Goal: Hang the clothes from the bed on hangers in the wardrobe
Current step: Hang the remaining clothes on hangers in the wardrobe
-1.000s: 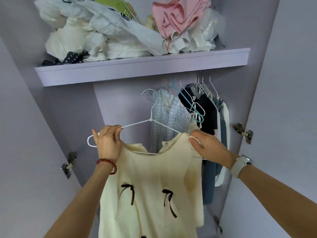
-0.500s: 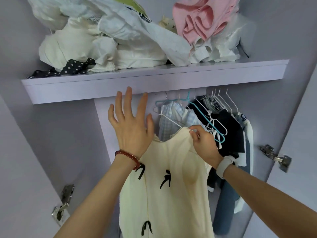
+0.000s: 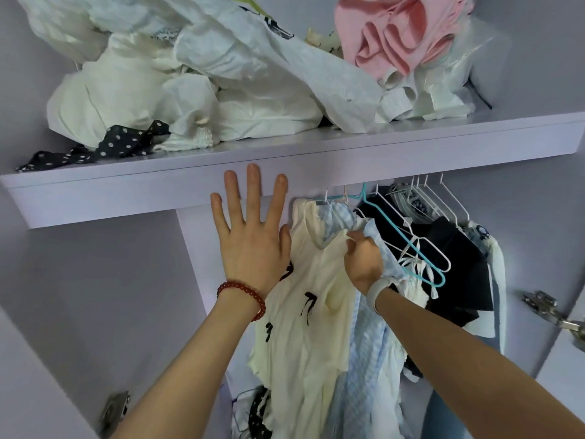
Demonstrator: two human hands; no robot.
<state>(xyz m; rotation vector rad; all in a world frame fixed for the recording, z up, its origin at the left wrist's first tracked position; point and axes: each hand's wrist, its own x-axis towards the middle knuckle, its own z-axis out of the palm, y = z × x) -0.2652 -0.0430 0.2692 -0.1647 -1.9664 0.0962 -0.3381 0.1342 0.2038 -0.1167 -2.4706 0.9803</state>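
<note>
Fingers of the left hand (image 3: 250,239) spread wide and straight, raised before the shelf edge (image 3: 316,160), thumb beside the cream dress (image 3: 304,312). The right hand (image 3: 364,258) curls around that dress's shoulder fabric, which hangs under the shelf beside a pale blue checked shirt (image 3: 364,359). Its hanger is mostly hidden; the rail is out of sight.

Your head camera is tilting upward into the wardrobe, close to its shelf (image 3: 285,160). You are viewing from below, with no second view sharing the scene.
</note>
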